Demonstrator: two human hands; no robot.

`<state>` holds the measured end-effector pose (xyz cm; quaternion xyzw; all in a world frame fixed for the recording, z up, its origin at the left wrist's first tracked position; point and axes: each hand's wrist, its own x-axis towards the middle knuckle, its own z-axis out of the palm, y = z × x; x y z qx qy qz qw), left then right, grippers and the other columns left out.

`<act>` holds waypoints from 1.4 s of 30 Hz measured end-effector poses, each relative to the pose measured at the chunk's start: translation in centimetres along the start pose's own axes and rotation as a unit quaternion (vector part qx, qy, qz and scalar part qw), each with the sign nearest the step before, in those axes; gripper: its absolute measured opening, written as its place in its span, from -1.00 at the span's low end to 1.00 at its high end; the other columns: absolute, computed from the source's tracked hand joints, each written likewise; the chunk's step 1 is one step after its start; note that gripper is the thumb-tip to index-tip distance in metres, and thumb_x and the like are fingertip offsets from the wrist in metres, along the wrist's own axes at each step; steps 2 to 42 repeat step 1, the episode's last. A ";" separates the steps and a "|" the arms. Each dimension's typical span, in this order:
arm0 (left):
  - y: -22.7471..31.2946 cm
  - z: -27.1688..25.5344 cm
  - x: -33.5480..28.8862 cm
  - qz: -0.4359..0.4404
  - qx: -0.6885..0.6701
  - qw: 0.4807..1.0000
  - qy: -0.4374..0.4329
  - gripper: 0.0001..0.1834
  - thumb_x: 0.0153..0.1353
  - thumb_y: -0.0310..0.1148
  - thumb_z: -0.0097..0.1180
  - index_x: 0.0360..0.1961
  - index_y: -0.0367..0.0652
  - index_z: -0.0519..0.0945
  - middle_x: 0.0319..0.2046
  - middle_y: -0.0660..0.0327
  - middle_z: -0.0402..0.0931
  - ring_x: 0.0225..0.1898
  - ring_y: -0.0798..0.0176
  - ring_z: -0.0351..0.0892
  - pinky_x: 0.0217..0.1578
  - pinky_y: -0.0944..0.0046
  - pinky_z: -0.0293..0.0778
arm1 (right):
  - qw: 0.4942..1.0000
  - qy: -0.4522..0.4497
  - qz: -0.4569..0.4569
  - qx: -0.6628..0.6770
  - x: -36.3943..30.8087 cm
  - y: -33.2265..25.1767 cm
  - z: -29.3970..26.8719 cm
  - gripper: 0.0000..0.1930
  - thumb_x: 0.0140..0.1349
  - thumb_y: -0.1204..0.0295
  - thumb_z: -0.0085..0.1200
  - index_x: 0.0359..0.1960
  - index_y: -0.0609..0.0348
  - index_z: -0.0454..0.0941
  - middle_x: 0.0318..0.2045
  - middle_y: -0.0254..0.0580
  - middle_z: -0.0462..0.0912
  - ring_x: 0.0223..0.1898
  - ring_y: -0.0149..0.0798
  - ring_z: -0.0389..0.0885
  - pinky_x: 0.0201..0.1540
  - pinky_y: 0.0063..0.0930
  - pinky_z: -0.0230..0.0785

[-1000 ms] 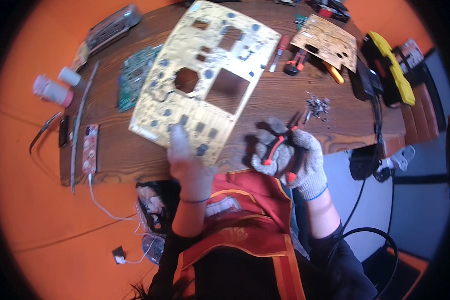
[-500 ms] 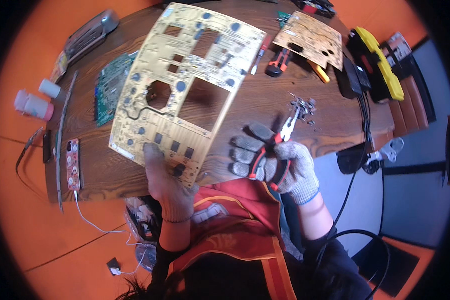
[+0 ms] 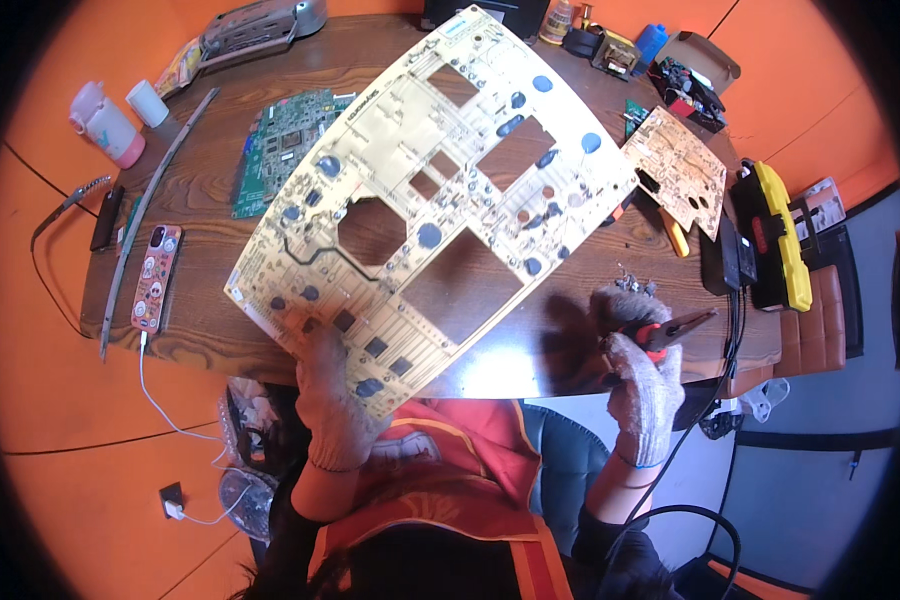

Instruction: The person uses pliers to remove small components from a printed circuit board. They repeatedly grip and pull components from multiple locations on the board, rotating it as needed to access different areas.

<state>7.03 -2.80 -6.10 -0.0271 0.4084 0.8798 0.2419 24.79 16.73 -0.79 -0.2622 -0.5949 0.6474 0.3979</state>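
Gripped at its near lower corner, a large yellowish circuit board (image 3: pixel 390 165) with square and many-sided cutouts is held tilted above the table by my gloved left hand (image 3: pixel 335 400). Dark blue and black round parts dot its face. My gloved right hand (image 3: pixel 642 385) is closed around red-handled pliers (image 3: pixel 670 333), their dark jaws pointing right. Just beyond that hand lies a small heap of metal bits (image 3: pixel 632 282), partly hidden by the glove. Most of the pliers' handles are covered by my fingers.
A green circuit board (image 3: pixel 270 150) lies behind the held board. At right are a smaller tan board (image 3: pixel 682 165), a yellow-handled tool (image 3: pixel 675 235), a black adapter (image 3: pixel 725 260) with cables and a yellow-black toolbox (image 3: pixel 785 240). A phone (image 3: pixel 156 280) and a long metal strip (image 3: pixel 160 190) lie left.
The circuit board has tipped and swung to the right in my left hand. My right hand has moved right and turned over, closing round the pliers, whose jaws now point right.
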 end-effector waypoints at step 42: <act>0.1 -0.6 0.5 0.007 0.036 0.999 -0.024 -0.42 0.41 -0.06 -0.10 0.35 -0.01 0.12 0.08 0.17 0.45 -0.01 0.28 0.54 -0.06 0.26 0.55 | 1.000 0.000 -0.005 -0.007 0.2 0.1 -0.4 -0.58 0.03 0.51 0.16 -0.02 0.36 0.49 0.00 0.11 0.55 0.07 -0.05 0.54 0.19 -0.28 0.31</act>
